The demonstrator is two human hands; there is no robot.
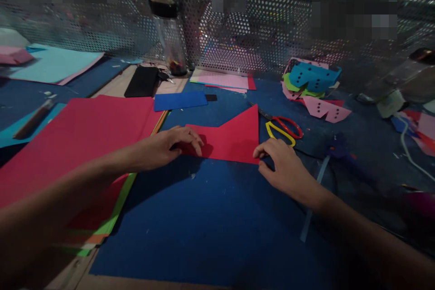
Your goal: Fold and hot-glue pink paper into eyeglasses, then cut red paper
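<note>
A red paper piece with a sloping, angled upper edge lies flat on the blue mat. My left hand is at its left end, fingers bent over the paper and the thumb hidden underneath or behind them. At the lower right corner, my right hand has its fingertips and thumb drawn together on the paper's edge. Scissors with one red and one yellow handle loop lie just beyond my right hand, blades pointing toward the paper's upper right tip.
Large red sheets are stacked at left over other colours. A blue strip, a black phone-like object and a clear bottle stand or lie behind. Pink and blue cutouts sit back right, a glue gun at right. Perforated metal closes the back.
</note>
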